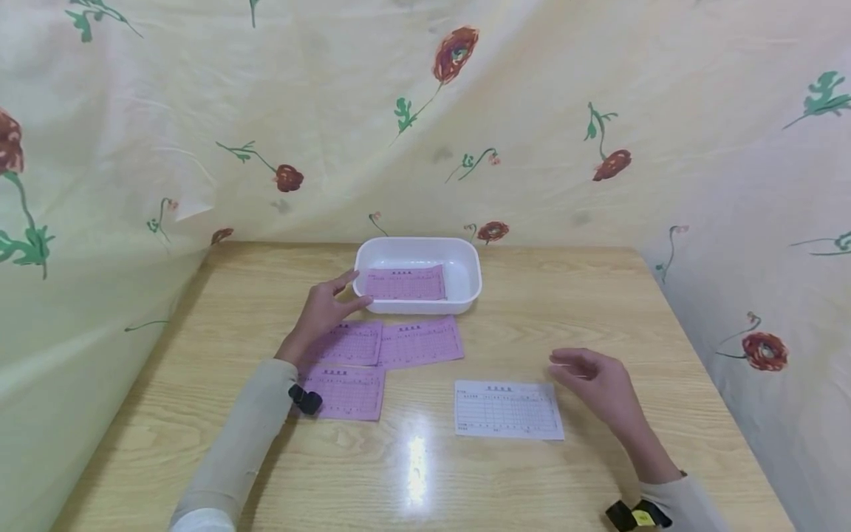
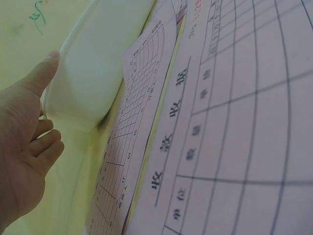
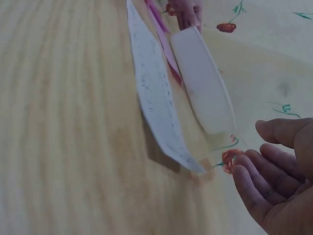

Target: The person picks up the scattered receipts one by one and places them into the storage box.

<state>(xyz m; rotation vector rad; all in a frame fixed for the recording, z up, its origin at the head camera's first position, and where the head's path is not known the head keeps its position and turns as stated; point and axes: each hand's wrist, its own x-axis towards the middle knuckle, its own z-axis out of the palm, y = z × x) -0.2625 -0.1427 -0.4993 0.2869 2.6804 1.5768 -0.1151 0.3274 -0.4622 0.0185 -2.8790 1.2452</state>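
Observation:
My left hand [image 1: 323, 309] grips the left end of a white plastic tray [image 1: 470, 284], thumb at its front corner and fingers at its end wall. One pink receipt slip [image 1: 405, 284] lies inside the tray. Below the tray, three pink printed receipt slips lie on the table: one [image 1: 420, 343] right of centre, one [image 1: 355, 344] partly under my left forearm in this view, and one [image 1: 352, 391] nearer me. My right hand [image 1: 598, 384] hovers with fingers loosely bent and nothing held, beside the right edge of a white receipt slip [image 1: 508, 410].
The wooden table [image 1: 412, 480] reaches back to a cream curtain [image 1: 372, 111] with red flowers, which hangs behind and along both sides. The tray stands near the table's back edge. Dark wrist cameras [image 1: 306, 400] are strapped over the sleeves.

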